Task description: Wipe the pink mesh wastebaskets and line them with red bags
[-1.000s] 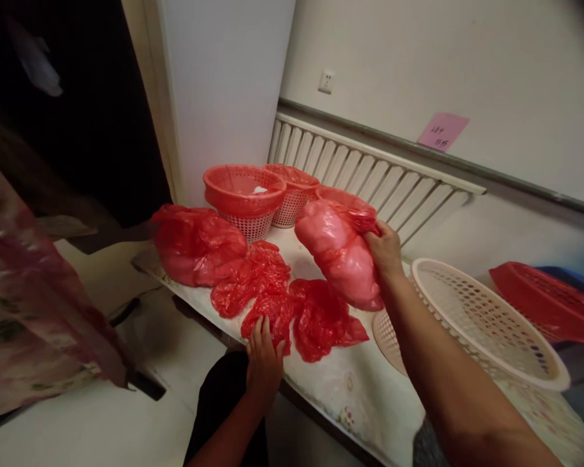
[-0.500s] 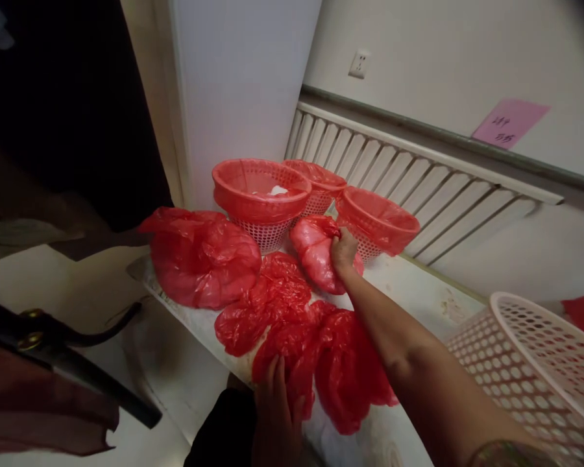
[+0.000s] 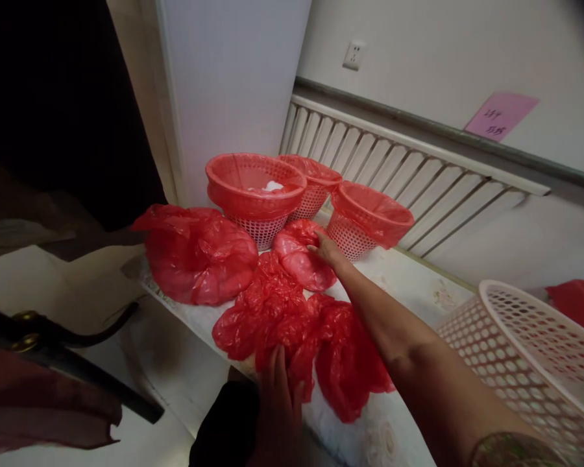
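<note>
My right hand (image 3: 327, 251) reaches across the white table (image 3: 418, 292), fingers stretched flat on a puffed pink-red plastic bag (image 3: 299, 259) lying in front of the baskets. My left hand (image 3: 278, 395) rests at the table's near edge, its fingers lying flat on a crumpled red bag (image 3: 272, 318). Another red bag (image 3: 345, 363) lies beside my right forearm. A large stuffed red bag (image 3: 197, 253) sits at the left end of the table.
Three small white baskets lined with red bags (image 3: 255, 188) (image 3: 311, 181) (image 3: 370, 217) stand at the back by a radiator (image 3: 409, 168). A large white perforated basket (image 3: 530, 363) stands at right. A dark strap (image 3: 68, 363) crosses lower left.
My right hand set the pink-red bag down in front of the baskets and opened flat on it. My left hand stayed on the crumpled bag.
</note>
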`<action>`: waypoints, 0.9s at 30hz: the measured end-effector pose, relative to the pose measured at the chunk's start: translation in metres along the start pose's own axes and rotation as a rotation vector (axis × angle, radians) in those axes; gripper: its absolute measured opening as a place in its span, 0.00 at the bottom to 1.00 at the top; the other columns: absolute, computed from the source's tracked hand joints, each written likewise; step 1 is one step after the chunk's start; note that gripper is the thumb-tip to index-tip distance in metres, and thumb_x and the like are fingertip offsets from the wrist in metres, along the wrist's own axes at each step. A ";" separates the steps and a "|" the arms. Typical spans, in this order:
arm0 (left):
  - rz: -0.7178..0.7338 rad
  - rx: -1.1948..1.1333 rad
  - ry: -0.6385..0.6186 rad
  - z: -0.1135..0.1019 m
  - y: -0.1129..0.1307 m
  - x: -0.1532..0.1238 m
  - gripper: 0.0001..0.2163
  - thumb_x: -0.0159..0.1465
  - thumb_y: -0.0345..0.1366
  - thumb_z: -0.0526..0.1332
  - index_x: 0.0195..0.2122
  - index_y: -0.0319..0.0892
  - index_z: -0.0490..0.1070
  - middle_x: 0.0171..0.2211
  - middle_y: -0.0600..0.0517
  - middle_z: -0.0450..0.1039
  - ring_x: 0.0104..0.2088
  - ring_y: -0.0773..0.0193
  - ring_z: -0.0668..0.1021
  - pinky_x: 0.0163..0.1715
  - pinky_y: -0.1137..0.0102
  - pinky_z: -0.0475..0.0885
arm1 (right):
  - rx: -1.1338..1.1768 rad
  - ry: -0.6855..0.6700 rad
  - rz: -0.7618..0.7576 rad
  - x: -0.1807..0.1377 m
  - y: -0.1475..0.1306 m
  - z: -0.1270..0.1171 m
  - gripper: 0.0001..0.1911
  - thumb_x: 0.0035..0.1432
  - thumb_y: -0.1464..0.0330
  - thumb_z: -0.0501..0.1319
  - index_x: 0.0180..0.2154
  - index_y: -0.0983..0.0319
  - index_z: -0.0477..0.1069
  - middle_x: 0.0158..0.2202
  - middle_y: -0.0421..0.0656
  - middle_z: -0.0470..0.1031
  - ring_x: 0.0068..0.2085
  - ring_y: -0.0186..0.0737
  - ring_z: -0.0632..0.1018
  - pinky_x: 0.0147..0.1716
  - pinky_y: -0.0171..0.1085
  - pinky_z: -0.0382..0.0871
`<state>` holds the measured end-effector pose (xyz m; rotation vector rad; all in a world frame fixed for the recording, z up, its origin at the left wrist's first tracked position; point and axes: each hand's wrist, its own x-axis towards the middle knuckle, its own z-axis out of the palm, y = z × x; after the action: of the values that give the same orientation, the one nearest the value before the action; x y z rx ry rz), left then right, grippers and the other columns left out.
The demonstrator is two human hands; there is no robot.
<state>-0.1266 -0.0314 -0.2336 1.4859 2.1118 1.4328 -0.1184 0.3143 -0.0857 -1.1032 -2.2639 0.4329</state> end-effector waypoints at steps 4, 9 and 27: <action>0.016 0.028 0.018 -0.002 0.003 0.003 0.28 0.66 0.33 0.50 0.66 0.43 0.40 0.62 0.39 0.53 0.63 0.48 0.58 0.58 0.47 0.58 | -0.027 0.010 -0.025 -0.034 -0.023 -0.051 0.25 0.54 0.64 0.62 0.53 0.63 0.65 0.50 0.50 0.73 0.50 0.45 0.73 0.53 0.45 0.63; 0.053 0.089 0.090 -0.009 0.011 0.004 0.28 0.66 0.36 0.52 0.65 0.41 0.44 0.61 0.37 0.54 0.61 0.46 0.59 0.57 0.46 0.57 | -0.057 0.193 -0.057 -0.142 -0.017 -0.101 0.29 0.55 0.56 0.59 0.55 0.64 0.64 0.55 0.53 0.68 0.56 0.48 0.69 0.57 0.50 0.59; 0.000 0.238 0.113 -0.029 -0.023 0.082 0.37 0.58 0.40 0.62 0.64 0.35 0.45 0.62 0.33 0.55 0.62 0.45 0.59 0.58 0.50 0.58 | 0.051 0.020 0.095 -0.262 0.008 0.036 0.36 0.49 0.73 0.56 0.61 0.61 0.54 0.63 0.50 0.56 0.64 0.48 0.57 0.61 0.50 0.54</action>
<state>-0.1985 0.0168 -0.2083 1.5160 2.4237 1.3332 -0.0071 0.1094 -0.2117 -1.1876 -2.1770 0.5132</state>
